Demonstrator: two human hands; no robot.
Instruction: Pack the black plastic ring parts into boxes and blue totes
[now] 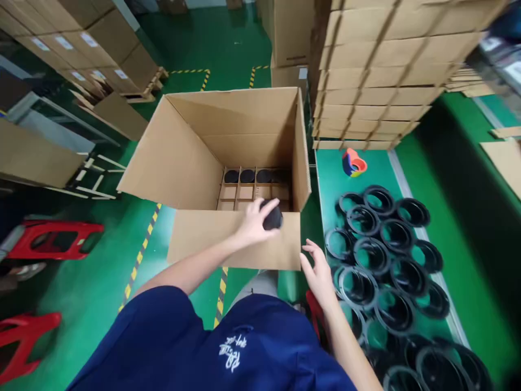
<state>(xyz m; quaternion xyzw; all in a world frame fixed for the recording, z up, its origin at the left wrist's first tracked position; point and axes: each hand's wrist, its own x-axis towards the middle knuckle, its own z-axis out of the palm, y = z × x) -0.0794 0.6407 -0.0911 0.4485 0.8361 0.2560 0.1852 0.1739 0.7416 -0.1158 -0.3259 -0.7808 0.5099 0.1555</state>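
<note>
the box (248, 149) looks only partly filled, with at least 3 black discs (247, 176) in its far row and bare cardboard (245, 193) nearer, as the left hand (255, 222) grips a black cylinder (273, 217) over the near flap (211, 231), the right hand (319, 274) loosely spread beside the flap.

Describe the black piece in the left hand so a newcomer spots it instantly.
Find the big open cardboard box at the centre of the view. Over its near flap, the left hand grips a black, rounded piece. Unlike the black discs sitting in the far row of compartments, this one is outside them, in hand.
</note>
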